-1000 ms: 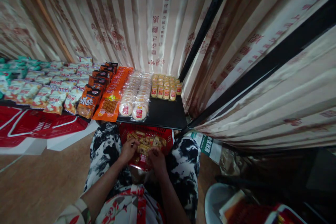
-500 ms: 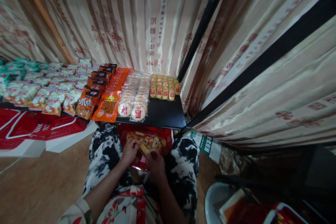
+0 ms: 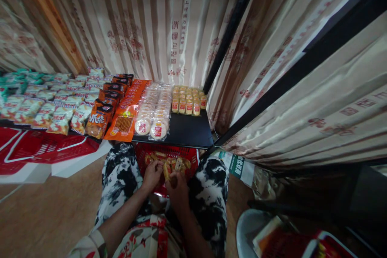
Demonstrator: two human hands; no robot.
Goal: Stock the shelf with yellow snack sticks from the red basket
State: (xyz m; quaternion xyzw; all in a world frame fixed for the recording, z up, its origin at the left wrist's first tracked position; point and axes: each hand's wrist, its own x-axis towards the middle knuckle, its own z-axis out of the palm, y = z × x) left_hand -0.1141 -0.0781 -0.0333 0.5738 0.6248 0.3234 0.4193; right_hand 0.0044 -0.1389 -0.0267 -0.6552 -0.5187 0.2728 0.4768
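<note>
Between my thighs sits a red plastic basket (image 3: 193, 157) with several small yellow wrapped snacks (image 3: 179, 164) in it. Over the basket, my right hand (image 3: 177, 188) is closed around the lower end of one yellow wrapped snack (image 3: 166, 170), which stands nearly upright. My left hand (image 3: 153, 175) is beside it on the left, fingers pinched together close to the snack's upper end. What those left fingers hold, if anything, is hidden.
A black shelf (image 3: 190, 131) stands just beyond my knees. It bears rows of yellow snack packs (image 3: 189, 100), round white crackers (image 3: 150, 119), orange bags (image 3: 123, 119) and white bags (image 3: 62, 119). Another red basket (image 3: 60, 149) lies left; a pale basin (image 3: 246, 229) is at right.
The yellow wrapped snack has turned from lying slanted between both hands to nearly upright. My right hand has shifted slightly up, and the view has moved a little.
</note>
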